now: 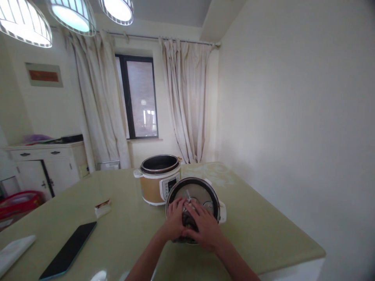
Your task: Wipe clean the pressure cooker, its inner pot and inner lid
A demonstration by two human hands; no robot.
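An electric pressure cooker lid (197, 186) lies with its underside up, showing a pale metal inner face, a dark rim and white tabs at its edge. My left hand (175, 219) and my right hand (206, 228) meet over its near half. Their bent fingers close around the middle part, thumbs toward me. Exactly what sits under the fingertips is partly hidden. Just behind, to the left, stands the gold and white pressure cooker body (152, 187), uncovered, with a dark inner pot and a control panel on its front.
On the greenish table (125, 230) lie a dark phone-like slab (70, 249), a small torn packet (103, 208) and a white flat item (14, 253). A wall (293, 117) runs along the right. A cabinet (49, 164) and red basket (20, 205) stand left.
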